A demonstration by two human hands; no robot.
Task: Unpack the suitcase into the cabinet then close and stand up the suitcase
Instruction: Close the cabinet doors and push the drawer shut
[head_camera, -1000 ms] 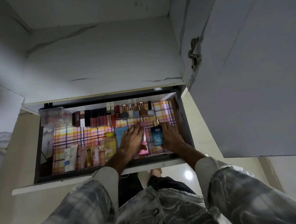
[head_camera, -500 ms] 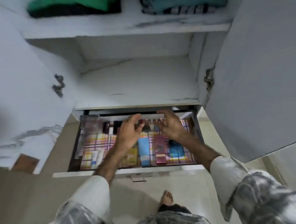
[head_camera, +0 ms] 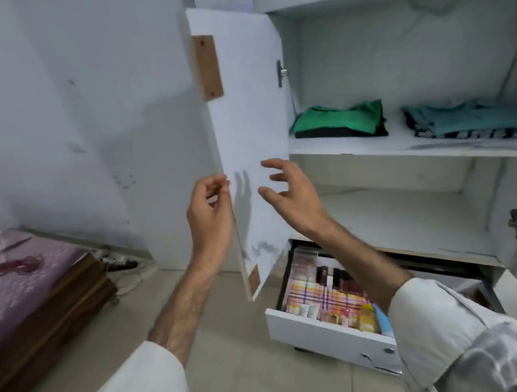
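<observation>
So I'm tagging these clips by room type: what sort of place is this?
Most likely a bedroom in a home. A bed with a patterned purple cover stands at the left, an open cabinet holds folded clothes on a shelf, and its pulled-out drawer is filled with cosmetics.

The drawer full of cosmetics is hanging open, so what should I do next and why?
Probably push the drawer shut first: it juts out below the left door, whose edge the left hand holds, and may block it. The right hand is free.
</observation>
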